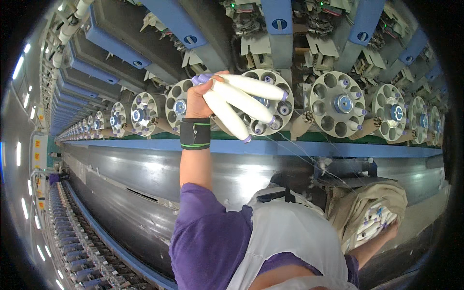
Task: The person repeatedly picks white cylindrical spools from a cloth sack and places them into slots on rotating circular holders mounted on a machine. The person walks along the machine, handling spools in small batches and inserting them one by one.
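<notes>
My left hand [197,99] is raised before the machine row, closed round the purple tube ends of three white yarn bobbins [244,102]. The bobbins fan out to the right from the grip, their purple tips pointing down and right. A black wristband with green edges [195,134] wraps my left wrist. Low on the right, my right hand [393,230] is at the side of a tan cloth sack [349,215] filled with several white bobbins [371,222]. Its fingers are mostly hidden, so their grip does not show.
Round magazines with pockets, one at the right [338,104], line the machine; some pockets hold bobbins. A blue rail [290,149] runs below them. Loose threads [309,162] trail down from the magazines toward the sack. Another machine row [82,241] stands at the lower left.
</notes>
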Demonstrator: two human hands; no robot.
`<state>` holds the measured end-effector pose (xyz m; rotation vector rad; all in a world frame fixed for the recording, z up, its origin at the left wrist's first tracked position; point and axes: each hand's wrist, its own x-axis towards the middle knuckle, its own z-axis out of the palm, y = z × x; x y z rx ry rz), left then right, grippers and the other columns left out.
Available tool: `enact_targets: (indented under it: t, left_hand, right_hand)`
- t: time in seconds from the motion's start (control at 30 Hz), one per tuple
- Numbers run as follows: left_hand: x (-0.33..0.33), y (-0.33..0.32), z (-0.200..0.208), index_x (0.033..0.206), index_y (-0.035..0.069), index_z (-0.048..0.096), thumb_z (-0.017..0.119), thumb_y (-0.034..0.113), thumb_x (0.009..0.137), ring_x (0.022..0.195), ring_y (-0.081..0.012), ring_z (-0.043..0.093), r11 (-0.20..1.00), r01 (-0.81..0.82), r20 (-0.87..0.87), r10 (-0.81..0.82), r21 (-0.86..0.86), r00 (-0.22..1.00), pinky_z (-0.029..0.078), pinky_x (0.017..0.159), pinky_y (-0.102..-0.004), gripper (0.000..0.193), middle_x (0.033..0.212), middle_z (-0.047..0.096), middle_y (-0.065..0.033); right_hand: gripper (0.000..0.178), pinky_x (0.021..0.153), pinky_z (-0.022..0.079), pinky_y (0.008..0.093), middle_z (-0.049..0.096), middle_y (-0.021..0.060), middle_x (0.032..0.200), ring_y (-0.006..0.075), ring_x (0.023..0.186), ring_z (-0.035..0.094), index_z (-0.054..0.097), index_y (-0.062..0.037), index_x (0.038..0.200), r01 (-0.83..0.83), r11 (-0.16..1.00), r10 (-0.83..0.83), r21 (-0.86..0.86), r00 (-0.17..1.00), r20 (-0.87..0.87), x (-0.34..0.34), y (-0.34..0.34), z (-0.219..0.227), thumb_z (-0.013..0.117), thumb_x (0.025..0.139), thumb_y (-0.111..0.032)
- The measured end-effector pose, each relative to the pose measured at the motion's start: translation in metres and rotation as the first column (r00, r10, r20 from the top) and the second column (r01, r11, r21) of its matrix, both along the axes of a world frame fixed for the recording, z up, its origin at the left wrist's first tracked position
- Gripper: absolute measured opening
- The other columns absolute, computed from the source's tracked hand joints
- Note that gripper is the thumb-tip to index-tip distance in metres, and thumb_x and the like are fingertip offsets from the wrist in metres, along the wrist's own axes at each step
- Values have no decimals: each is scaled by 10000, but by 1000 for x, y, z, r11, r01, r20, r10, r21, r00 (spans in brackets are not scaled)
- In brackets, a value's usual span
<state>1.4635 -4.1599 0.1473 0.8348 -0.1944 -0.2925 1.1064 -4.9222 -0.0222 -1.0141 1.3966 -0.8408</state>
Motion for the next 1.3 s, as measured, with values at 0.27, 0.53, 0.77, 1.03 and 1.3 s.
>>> enact_targets:
  t: [0.27,0.53,0.77,1.03,1.3]
  left_hand:
    - [11,-42,-11,943,-30,574,625,238,726,1121,-367,411,993,-8,-34,4,-116,999,324,969,-466,348,1250,396,-207]
    - [8,-17,-10,943,-22,583,656,187,681,1096,-342,443,980,25,-13,-28,-199,1000,343,963,-445,343,1222,442,-183]
    - [3,30,-2,884,-30,588,607,159,688,1033,-299,487,999,51,73,-50,-4,996,397,895,-397,272,1229,410,-145]
    - [16,-9,-12,946,-40,575,590,188,744,1104,-343,430,959,148,-29,-160,-242,987,343,962,-446,305,1259,387,-175]
    - [10,29,-1,974,-43,570,586,206,772,1140,-366,405,962,-16,36,26,-272,999,320,969,-506,322,1227,432,-205]
  right_hand:
    - [486,532,388,240,518,76,1016,98,666,472,447,-47,1177,-936,-150,952,-319,-224,210,275,394,85,620,725,-93]
    - [77,314,218,190,442,-10,548,39,350,317,529,-44,830,-987,-4,749,-159,-109,654,254,396,116,549,813,-117]
    - [335,582,444,239,603,46,877,106,669,523,560,-44,1059,-515,855,487,-50,833,-262,115,88,24,510,862,-310]
    - [406,924,336,321,449,135,1186,212,1078,433,390,-15,1237,-696,114,745,-708,532,-403,293,338,150,382,895,-232]
    - [248,385,368,217,515,0,559,54,385,427,578,-46,1009,-833,-551,834,-45,-552,6,306,458,170,482,851,-212]
